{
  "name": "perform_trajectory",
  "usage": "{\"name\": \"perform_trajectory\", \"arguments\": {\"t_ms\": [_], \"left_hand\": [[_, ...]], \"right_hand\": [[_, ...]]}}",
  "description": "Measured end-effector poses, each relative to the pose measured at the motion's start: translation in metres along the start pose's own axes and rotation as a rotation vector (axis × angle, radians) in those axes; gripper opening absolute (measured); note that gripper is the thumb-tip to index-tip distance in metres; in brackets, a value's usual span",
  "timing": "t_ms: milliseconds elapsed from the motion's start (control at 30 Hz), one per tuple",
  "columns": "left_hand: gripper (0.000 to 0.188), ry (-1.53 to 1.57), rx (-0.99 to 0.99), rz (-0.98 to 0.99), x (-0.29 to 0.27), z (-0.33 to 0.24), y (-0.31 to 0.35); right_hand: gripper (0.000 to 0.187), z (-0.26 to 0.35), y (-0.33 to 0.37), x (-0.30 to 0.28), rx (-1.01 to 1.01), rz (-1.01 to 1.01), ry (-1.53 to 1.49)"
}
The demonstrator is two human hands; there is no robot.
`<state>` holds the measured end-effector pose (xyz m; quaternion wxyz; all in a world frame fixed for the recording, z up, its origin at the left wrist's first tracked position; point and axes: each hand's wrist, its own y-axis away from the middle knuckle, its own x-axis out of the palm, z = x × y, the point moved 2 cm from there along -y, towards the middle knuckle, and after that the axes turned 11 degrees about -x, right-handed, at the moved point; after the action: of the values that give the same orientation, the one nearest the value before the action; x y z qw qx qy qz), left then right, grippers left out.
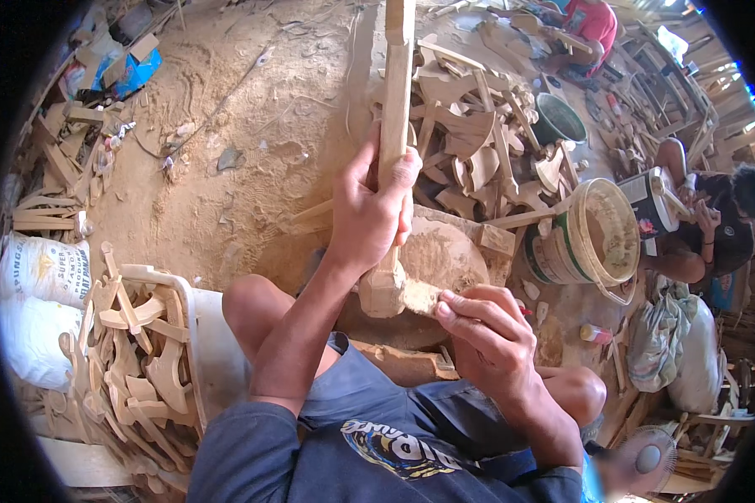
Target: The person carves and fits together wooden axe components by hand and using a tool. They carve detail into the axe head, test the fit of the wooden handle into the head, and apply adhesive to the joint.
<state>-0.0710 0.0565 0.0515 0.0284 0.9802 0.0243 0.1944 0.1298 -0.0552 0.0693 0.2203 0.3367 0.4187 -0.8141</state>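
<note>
My left hand [376, 197] is wrapped round a long, pale wooden neck [398, 84] that stretches away from me. At its near end is a thicker, angular wooden block [381, 292]. Between thumb and fingers, my right hand [493, 335] pinches a small flat tan piece [420, 297], and its far end meets the side of that block. Whether this piece is sandpaper or a wood scrap I cannot tell. Below the work, a dusty round stump [449, 258] stands between my knees, partly hidden by my hands.
Carved wooden parts are heaped ahead [466, 134] and in a container [195, 352] at my left. A dusty bucket [554, 243] stands at right, near a dark green tub [560, 117]. Two other people [591, 33] [713, 218] sit nearby. Sacks [42, 335] lie at far left.
</note>
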Motion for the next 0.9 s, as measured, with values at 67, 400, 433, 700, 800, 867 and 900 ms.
{"name": "perform_trajectory", "arguments": {"t_ms": [67,400,433,700,800,867,900], "left_hand": [[0.032,-0.023,0.006,0.017,-0.002,0.003,-0.002],[0.028,0.016,0.012,0.037,0.004,-0.005,0.000],[0.028,0.016,-0.001,0.035,0.003,-0.005,-0.001],[0.025,0.019,-0.021,0.062,0.003,-0.005,0.001],[0.024,0.012,-0.015,0.057,0.005,-0.006,0.002],[0.025,0.010,0.018,0.022,0.004,-0.005,0.001],[0.025,0.011,0.017,0.021,0.003,-0.003,0.000]], "right_hand": [[0.033,0.002,-0.011,-0.002,0.010,-0.136,0.119],[0.027,-0.005,-0.003,0.002,0.497,-0.103,-0.355],[0.026,-0.006,-0.001,0.000,0.578,-0.080,-0.430],[0.027,-0.010,-0.006,0.005,0.857,-0.068,-0.724],[0.028,-0.010,-0.007,0.010,0.891,-0.019,-0.772],[0.029,-0.007,-0.007,0.010,0.934,-0.006,-0.748],[0.029,-0.007,-0.007,0.009,0.935,-0.005,-0.748]]}}
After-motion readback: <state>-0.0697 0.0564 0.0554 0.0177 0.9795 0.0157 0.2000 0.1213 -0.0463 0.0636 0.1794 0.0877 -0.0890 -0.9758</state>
